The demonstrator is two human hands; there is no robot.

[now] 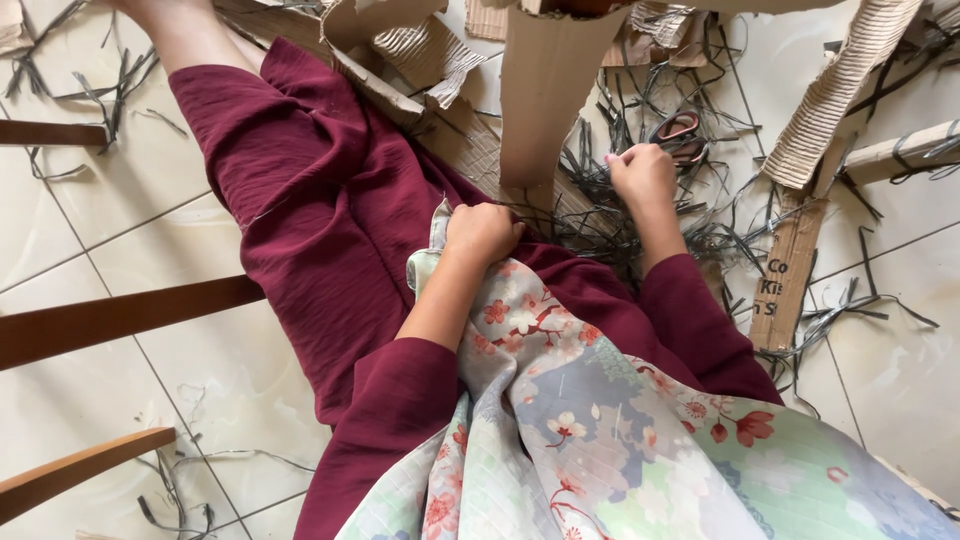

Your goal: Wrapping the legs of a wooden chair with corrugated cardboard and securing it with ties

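My left hand (pixel 482 232) is closed into a fist at the top edge of a floral cloth (pixel 600 440) that lies over my lap, and it seems to grip that edge. My right hand (pixel 640 172) is a little further out, fingers curled on a bunch of thin grey strips (pixel 590 215) on the floor. It sits beside the lower corner of an upright cardboard sheet (pixel 545 90). Scissors with reddish handles (pixel 680 132) lie just beyond my right hand among the strips.
Torn corrugated cardboard pieces (pixel 840 90) and a flat brown strip (pixel 785 275) litter the tiled floor (pixel 130 240) ahead and to the right. My outstretched leg in maroon cloth (pixel 290 170) runs to the upper left. Wooden chair rails (pixel 110 320) stand at the left.
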